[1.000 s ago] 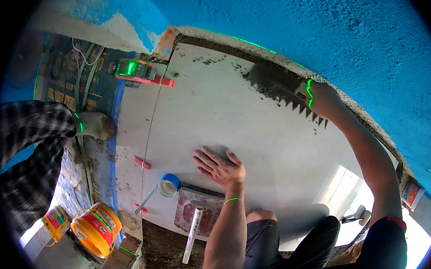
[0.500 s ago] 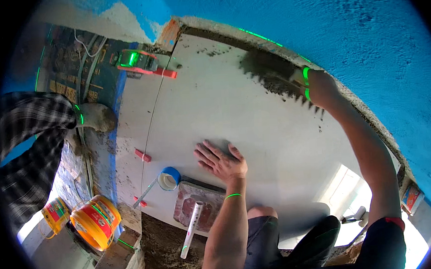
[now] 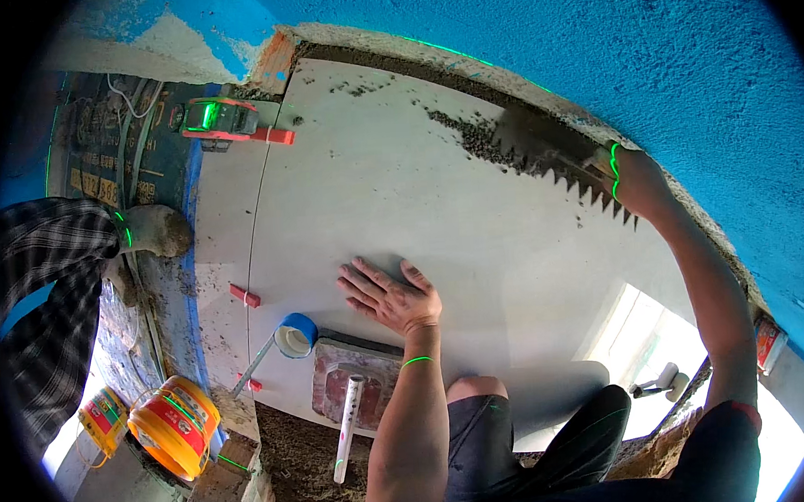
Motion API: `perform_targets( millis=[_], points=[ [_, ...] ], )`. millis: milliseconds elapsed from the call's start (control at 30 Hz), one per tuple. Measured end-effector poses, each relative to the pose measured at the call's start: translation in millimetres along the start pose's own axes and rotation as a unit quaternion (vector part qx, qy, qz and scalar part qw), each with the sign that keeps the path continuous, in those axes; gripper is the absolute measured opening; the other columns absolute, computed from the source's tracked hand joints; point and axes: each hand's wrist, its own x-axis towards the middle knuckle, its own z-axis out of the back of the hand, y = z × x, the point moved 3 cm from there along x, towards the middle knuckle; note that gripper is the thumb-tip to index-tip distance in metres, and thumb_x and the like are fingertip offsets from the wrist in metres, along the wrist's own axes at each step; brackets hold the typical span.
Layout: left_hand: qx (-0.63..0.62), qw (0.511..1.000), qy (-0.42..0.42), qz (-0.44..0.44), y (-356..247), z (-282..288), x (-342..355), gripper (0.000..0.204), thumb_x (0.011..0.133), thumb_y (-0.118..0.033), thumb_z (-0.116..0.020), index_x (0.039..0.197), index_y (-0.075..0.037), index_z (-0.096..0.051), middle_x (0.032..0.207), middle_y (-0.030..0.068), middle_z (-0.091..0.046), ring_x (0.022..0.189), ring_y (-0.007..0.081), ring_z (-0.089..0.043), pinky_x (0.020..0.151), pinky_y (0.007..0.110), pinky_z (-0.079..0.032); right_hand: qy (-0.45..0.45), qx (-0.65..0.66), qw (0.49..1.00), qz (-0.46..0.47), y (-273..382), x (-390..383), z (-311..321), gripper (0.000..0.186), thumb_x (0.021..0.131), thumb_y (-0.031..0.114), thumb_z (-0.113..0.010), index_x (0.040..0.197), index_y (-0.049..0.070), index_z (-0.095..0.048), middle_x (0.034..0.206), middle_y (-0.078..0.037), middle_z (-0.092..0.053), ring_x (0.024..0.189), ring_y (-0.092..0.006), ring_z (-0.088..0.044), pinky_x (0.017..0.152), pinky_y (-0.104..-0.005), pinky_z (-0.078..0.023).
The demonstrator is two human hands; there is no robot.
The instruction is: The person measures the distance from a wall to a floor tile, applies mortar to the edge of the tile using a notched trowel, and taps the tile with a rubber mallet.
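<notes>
My left hand [image 3: 388, 294] rests flat on a large pale tile [image 3: 475, 256], its fingers spread and holding nothing. At the tile's far right edge, my right hand [image 3: 639, 182] is closed round the handle of a notched trowel [image 3: 555, 143]. The blade lies along the edge beside the blue wall [image 3: 536, 35], its teeth toward me. Dark mortar crumbs [image 3: 473, 141] are gathered along the blade's left end, with more scattered at the tile's far side. My fingers partly hide the trowel handle.
A blue tape roll [image 3: 295, 335], a flat square pad [image 3: 345, 381] and a speckled white tube [image 3: 348, 426] are left of my forearm. Red wedges [image 3: 245, 296] mark the joint. A green-lit device [image 3: 218, 121], yellow buckets [image 3: 177, 426] and another person's shoe [image 3: 160, 230] lie left.
My right hand and the trowel have moved right along the wall edge, and a strip of mortar crumbs shows at the blade's left. My left hand stays flat; the whole view has shifted slightly.
</notes>
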Motion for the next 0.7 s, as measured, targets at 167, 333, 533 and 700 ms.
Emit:
perform_targets(
  millis=[167,333,533,700],
  points=[
    [-0.004,1.000,-0.007,-0.011,-7.0,-0.5,-3.6,0.079,0.097,-0.053,-0.034,0.153,-0.001,-0.017,0.160,0.0224,-0.012,0.149,0.0395,-0.007,0.118,0.056,-0.008,-0.007,-0.003,1.000,-0.018,-1.1,1.3,3.3,0.030,0.083,0.020,-0.071,0.101,0.002,-0.055,0.079,-0.021,-0.064,0.077,-0.0392,-0.065,0.063,-0.0509,-0.050],
    [0.006,1.000,-0.014,-0.008,-1.0,-4.4,-2.4,0.078,0.097,-0.053,-0.034,0.153,-0.001,-0.017,0.160,0.0228,-0.011,0.149,0.0389,-0.007,0.118,0.055,-0.008,0.011,0.004,0.999,-0.032,-12.4,-10.9,-7.5,0.033,0.083,0.021,-0.071,0.104,0.002,-0.055,0.082,-0.022,-0.066,0.081,-0.0408,-0.066,0.068,-0.0511,-0.051],
    [0.008,1.000,-0.017,-0.009,0.6,-3.8,-4.1,0.078,0.097,-0.053,-0.033,0.154,-0.001,-0.017,0.161,0.0218,-0.011,0.149,0.0387,-0.007,0.118,0.056,-0.009,0.011,0.019,0.999,-0.036,-14.4,-23.2,-3.8,0.029,0.081,0.014,-0.068,0.105,0.003,-0.055,0.082,-0.021,-0.067,0.079,-0.0416,-0.066,0.067,-0.0516,-0.052],
    [0.003,1.000,-0.020,-0.011,-5.8,-4.1,-3.7,0.078,0.097,-0.053,-0.034,0.154,-0.003,-0.016,0.161,0.0217,-0.011,0.149,0.0388,-0.008,0.117,0.056,-0.009,-0.037,0.000,0.999,0.032,46.8,44.3,-6.0,0.030,0.081,0.015,-0.067,0.106,0.003,-0.054,0.081,-0.020,-0.067,0.076,-0.0403,-0.067,0.063,-0.0511,-0.053]
  ],
)
